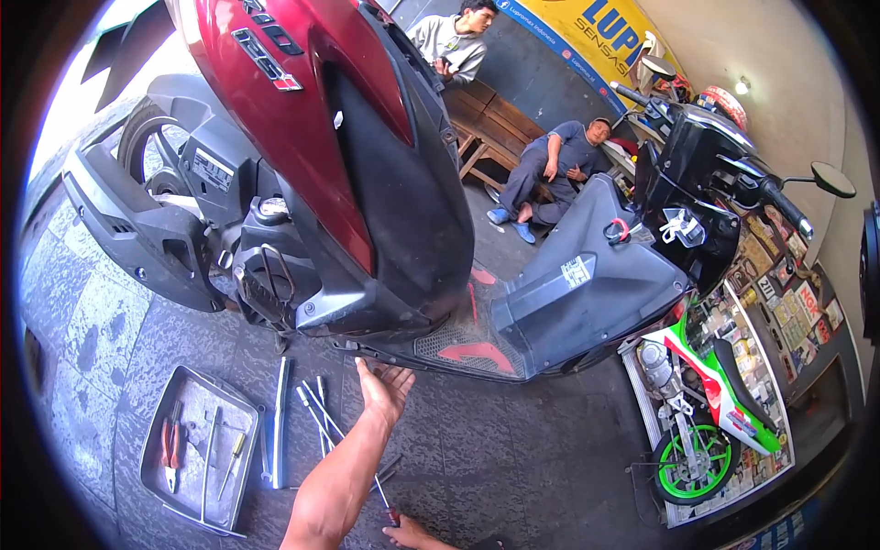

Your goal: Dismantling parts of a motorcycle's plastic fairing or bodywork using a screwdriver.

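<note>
My left hand (386, 390) is palm up with its fingers spread, at the underside edge of the scooter's footboard (467, 348). Its fingertips are close against the dark lower trim; whether they press on it I cannot tell. At the lower edge, my right hand (414, 534) grips a screwdriver (392, 517) by its red handle. The shaft slants up and leftward, partly hidden behind my left forearm. The scooter has a dark red side panel (302, 119) and a black plastic body. Several long metal wrenches (316, 412) lie on the floor just left of my left forearm.
A grey metal tray (147, 449) holds red-handled pliers (171, 454) and a yellow-handled screwdriver (237, 447). One person (559, 170) sits low beside a wooden bench (486, 119), another person (451, 46) behind. On the right, a parts display (752, 302) has a green-wheeled motorbike (701, 412) before or on it.
</note>
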Action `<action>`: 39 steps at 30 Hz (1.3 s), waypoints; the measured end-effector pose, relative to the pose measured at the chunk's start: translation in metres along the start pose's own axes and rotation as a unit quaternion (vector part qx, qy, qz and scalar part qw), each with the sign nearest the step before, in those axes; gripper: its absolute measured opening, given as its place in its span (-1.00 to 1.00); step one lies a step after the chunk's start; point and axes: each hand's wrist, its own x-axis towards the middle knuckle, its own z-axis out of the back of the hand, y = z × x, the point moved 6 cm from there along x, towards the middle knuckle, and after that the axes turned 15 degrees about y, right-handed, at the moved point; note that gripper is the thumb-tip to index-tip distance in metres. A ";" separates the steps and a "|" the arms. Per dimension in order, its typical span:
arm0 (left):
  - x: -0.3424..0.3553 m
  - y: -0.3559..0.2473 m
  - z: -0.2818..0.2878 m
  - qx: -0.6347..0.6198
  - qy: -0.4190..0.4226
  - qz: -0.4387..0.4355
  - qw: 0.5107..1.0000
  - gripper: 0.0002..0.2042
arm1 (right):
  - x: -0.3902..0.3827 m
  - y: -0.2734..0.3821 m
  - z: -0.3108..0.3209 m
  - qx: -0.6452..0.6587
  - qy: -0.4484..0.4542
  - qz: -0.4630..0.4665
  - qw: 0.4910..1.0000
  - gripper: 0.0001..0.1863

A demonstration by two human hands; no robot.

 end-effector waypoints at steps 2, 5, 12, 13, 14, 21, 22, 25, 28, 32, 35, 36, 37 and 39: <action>-0.003 0.006 -0.005 0.006 -0.005 0.000 1.000 -0.02 | -0.009 -0.002 0.016 -0.003 -0.013 0.013 1.000 -0.44; -0.007 0.011 -0.010 0.004 0.008 0.003 1.000 -0.11 | 0.003 -0.017 0.046 -0.080 0.036 -0.031 0.996 -0.39; -0.014 0.014 -0.020 0.058 0.002 0.026 0.998 -0.62 | -0.043 0.006 0.176 -0.366 -0.010 -0.006 0.931 -0.44; -0.015 0.008 -0.017 0.084 0.003 0.019 0.996 -0.66 | -0.079 0.046 0.184 -0.391 -0.026 -0.035 0.919 -0.49; -0.011 0.010 -0.024 0.108 0.015 0.016 0.994 -0.71 | -0.101 0.058 0.202 -0.401 -0.032 -0.045 0.915 -0.49; -0.004 0.048 -0.034 0.205 0.040 0.075 0.975 -0.66 | -0.165 0.034 0.289 -0.358 -0.072 -0.048 0.930 -0.52; -0.003 0.058 -0.039 0.202 0.043 0.088 0.975 -0.63 | -0.169 0.026 0.295 -0.329 -0.091 -0.045 0.939 -0.50; 0.003 0.089 -0.042 0.233 0.065 0.096 0.966 -0.57 | -0.158 -0.003 0.294 -0.255 -0.151 0.025 0.955 -0.47; 0.008 0.126 -0.048 0.249 0.085 0.124 0.957 -0.49 | -0.134 -0.033 0.274 -0.090 -0.175 0.110 0.974 -0.53; 0.017 0.176 -0.059 0.234 0.066 0.125 0.962 -0.49 | -0.104 -0.059 0.236 0.188 -0.106 0.174 0.961 -0.65; 0.027 0.199 -0.058 0.230 0.048 0.116 0.965 -0.58 | -0.101 -0.062 0.232 0.223 -0.106 0.195 0.949 -0.71; 0.030 0.205 -0.058 0.226 0.055 0.116 0.966 -0.61 | -0.094 -0.066 0.230 0.264 -0.093 0.206 0.938 -0.74; 0.033 0.212 -0.061 0.221 0.064 0.116 0.966 -0.64 | -0.090 -0.066 0.233 0.301 -0.083 0.216 0.925 -0.77; 0.036 0.221 -0.060 0.229 0.052 0.110 0.966 -0.68 | -0.085 -0.060 0.236 0.322 -0.078 0.218 0.918 -0.79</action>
